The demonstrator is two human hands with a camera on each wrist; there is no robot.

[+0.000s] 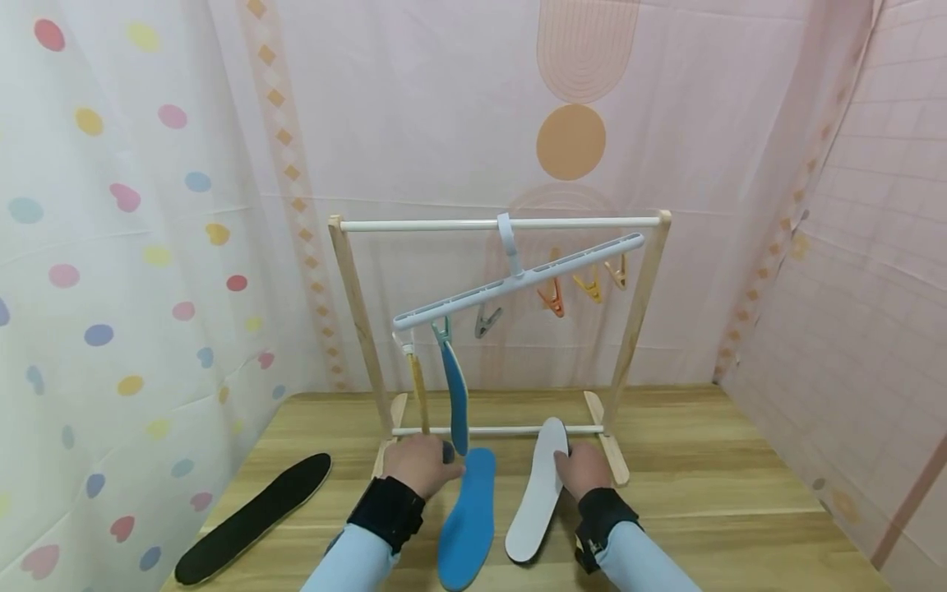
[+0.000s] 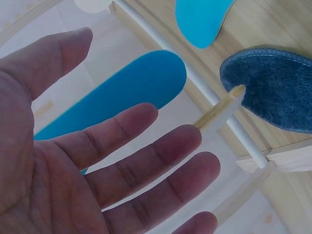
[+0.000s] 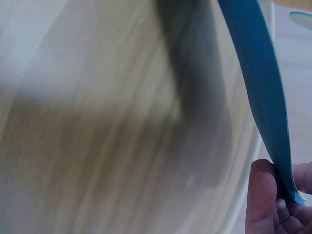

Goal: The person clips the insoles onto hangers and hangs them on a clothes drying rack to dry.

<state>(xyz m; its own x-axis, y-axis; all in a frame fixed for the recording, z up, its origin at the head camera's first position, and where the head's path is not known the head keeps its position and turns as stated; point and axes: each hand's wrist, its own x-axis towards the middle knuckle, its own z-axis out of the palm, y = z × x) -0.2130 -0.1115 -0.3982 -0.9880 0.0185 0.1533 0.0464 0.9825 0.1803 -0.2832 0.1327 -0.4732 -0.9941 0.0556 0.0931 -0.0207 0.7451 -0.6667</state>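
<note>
White insole (image 1: 536,493) is slanting in front of the person, its right edge being pinched between the right hand's (image 1: 584,467) thumb and fingers; whether its lower end is touching the tabletop (image 1: 703,510), I cannot tell. Both forearms are extending forward. The left hand (image 1: 422,464) is hovering just by the low end of a hanging yellow-edged insole (image 1: 419,390) — its fingers lying straight and spread, thumb apart. A flat blue insole (image 1: 468,518) is lying between the hands, a black insole (image 1: 255,522) farther left. Beyond, a tilted hanger (image 1: 473,296) is bearing the yellow-edged insole at its low left end and, just beside it, a hanging blue insole (image 1: 455,399) in a teal clip (image 1: 441,331). Gray (image 1: 485,322), orange, yellow and tan clips are dangling bare — all under the hanger, which is hooking over a wooden rack (image 1: 357,304) before a curtain (image 1: 414,107).
</note>
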